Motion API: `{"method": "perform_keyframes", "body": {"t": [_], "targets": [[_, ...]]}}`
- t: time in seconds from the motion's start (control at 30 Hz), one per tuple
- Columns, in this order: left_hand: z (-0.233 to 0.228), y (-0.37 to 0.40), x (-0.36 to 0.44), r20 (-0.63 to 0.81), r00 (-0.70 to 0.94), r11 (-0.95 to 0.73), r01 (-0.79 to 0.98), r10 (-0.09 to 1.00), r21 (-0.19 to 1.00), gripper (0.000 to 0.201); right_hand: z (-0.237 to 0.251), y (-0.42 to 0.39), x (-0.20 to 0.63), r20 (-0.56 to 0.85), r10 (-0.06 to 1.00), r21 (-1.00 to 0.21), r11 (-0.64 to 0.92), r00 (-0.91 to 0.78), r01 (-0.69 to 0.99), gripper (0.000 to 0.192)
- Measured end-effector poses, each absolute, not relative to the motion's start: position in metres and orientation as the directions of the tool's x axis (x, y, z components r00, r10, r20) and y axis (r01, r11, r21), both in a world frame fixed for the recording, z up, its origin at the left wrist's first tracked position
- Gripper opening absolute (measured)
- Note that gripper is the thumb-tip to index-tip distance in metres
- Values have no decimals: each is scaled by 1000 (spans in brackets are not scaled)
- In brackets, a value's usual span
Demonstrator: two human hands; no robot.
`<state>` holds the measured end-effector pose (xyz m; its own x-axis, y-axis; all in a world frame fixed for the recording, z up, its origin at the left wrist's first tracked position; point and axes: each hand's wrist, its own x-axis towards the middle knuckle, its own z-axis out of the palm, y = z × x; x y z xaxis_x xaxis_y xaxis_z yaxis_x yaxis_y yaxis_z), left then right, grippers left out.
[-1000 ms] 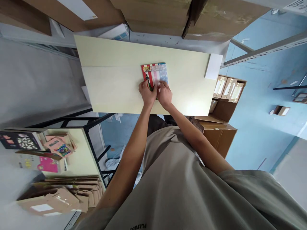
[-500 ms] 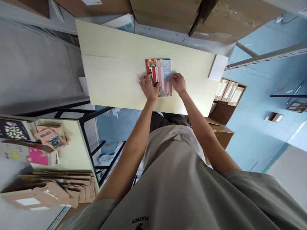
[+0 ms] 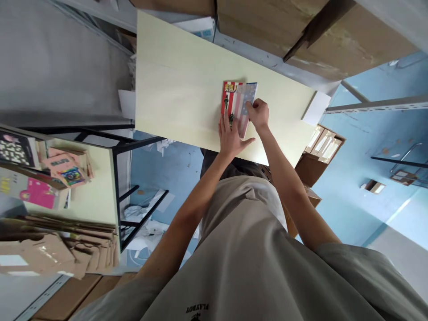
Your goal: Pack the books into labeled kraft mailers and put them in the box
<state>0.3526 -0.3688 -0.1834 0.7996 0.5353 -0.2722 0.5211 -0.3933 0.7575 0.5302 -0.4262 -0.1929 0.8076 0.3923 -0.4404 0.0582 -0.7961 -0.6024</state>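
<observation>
Lying flat on the pale counter (image 3: 174, 93), the striped booklet (image 3: 238, 104) has been turned a little askew since half a second ago. The left hand (image 3: 230, 138) is now spread open, pressed on its near edge; the right hand (image 3: 259, 113) has its fingers pinched on the right edge, where wrapping appears handled.

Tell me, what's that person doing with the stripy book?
A person stands at a pale table with a red-and-white striped book lying on it. Their left hand presses flat on the book's near end, while their right hand grips its right edge. A small white card sits at the table's far right corner, and cardboard boxes are stacked beyond.
</observation>
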Motion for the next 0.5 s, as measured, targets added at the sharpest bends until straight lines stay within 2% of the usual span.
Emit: {"method": "perform_keyframes", "body": {"t": [0.03,0.1,0.23,0.3,0.37,0.43,0.5], "targets": [[-187,-374,350,-266,806,-402,514,529,758,91,-188,-426,530,-432,408,-599,-796,804,83,41],[-197,-378,347,-252,821,-412,492,512,767,80,-173,-427,533,-402,472,-577,-796,785,183,42],[-218,-371,342,-195,866,-413,404,461,816,72,-128,-433,552,-279,681,-453,-715,677,533,50],[-222,-366,340,-149,877,-388,348,457,854,74,-108,-430,567,-242,806,-396,-590,541,703,48],[-219,-362,337,-113,873,-339,299,474,892,77,-98,-420,583,-259,906,-394,-416,335,820,44],[-208,-358,335,-113,850,-255,277,514,927,77,-98,-404,600,-313,940,-434,-269,136,860,38],[-195,-356,332,-176,803,-128,298,569,946,78,-103,-385,616,-362,931,-482,-230,46,846,27]]}}
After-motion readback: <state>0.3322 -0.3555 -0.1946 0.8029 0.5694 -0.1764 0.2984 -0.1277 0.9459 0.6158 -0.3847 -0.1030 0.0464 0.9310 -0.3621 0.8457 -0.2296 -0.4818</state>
